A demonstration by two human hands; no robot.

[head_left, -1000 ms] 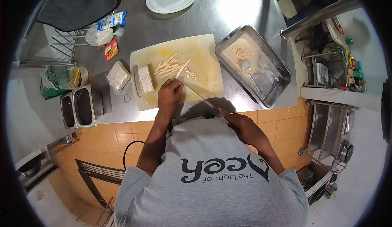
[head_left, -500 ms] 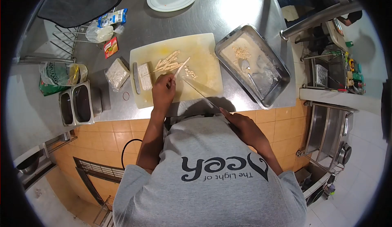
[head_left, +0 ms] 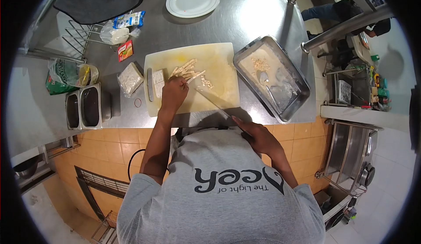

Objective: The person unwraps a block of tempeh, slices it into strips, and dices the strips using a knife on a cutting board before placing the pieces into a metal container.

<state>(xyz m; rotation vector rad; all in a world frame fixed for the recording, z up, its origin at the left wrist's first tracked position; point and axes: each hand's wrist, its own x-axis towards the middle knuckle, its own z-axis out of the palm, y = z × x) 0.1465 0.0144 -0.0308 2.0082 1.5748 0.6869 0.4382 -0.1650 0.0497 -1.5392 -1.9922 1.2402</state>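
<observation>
My left hand point(head_left: 176, 91) is over the left part of a pale cutting board point(head_left: 219, 60), fingers closed around the near end of a thin tempeh strip point(head_left: 197, 76). Beyond it lies a pile of cut strips point(head_left: 183, 67). A tempeh block point(head_left: 158, 78) sits by the board's handle slot, partly covered by the hand. Small diced pieces point(head_left: 205, 82) lie right of the fingers. My right hand point(head_left: 261, 137) grips a knife point(head_left: 215, 103) near the table's front edge. Its blade points up and left, with the tip close to the diced pieces.
On the right, a metal tray point(head_left: 302, 79) holds pale batter, small pieces and a spoon point(head_left: 264, 78). A wrapped tempeh block point(head_left: 130, 80), a red packet point(head_left: 125, 51) and metal containers point(head_left: 91, 108) are at left. A white plate point(head_left: 193, 1) stands behind; another person point(head_left: 333, 12) is at far right.
The strip in my left hand has swung from steep to flatter, its far end now lower. My right hand still holds the knife in nearly the same pose. The whole view has shifted slightly.
</observation>
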